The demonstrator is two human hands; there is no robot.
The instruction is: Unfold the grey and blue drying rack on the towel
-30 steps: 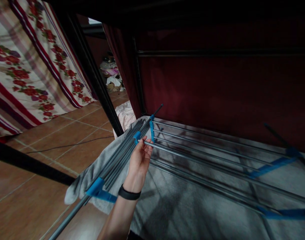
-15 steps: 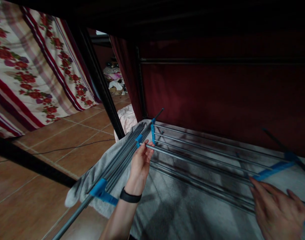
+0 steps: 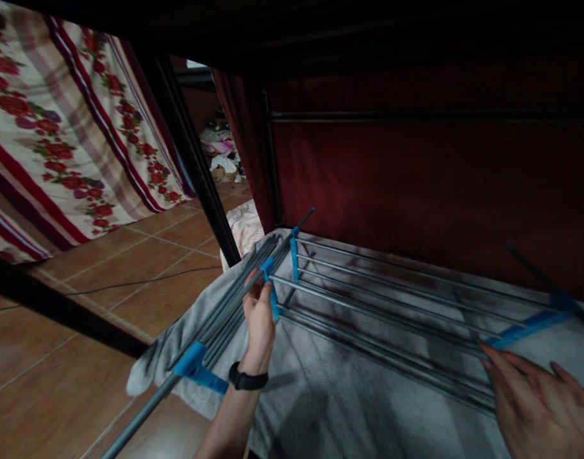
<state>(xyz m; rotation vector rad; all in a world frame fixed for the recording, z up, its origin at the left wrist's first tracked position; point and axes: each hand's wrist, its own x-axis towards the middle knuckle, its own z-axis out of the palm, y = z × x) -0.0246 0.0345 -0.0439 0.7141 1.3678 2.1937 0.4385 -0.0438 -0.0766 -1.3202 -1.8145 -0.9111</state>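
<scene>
A rack of grey metal tubes [image 3: 368, 305] joined by blue plastic connectors lies across a grey blanket. My left hand [image 3: 259, 315], with a black band on its wrist, is closed round the long side tube [image 3: 234, 305], just below a blue connector [image 3: 267, 268]. Its fingertips go behind the tube. At the right, my right hand [image 3: 543, 398] pinches a cross tube between thumb and fingers, near another blue connector [image 3: 521, 328]. Its lower fingers are partly hidden. Nearer to me on the side tube sits a blue bracket [image 3: 196, 370].
Several loose grey tubes [image 3: 220, 344] lie bundled along the left edge of the grey blanket [image 3: 321, 395]. A black bed post [image 3: 203, 172] rises beside it. Dark red cloth [image 3: 392, 178] hangs behind. To the left are a tiled floor [image 3: 120, 268] with a cable and a flowered curtain [image 3: 72, 127].
My left hand has shifted a little left, from the cross tube's end to the side tube below the blue connector. My right hand stays at its cross tube.
</scene>
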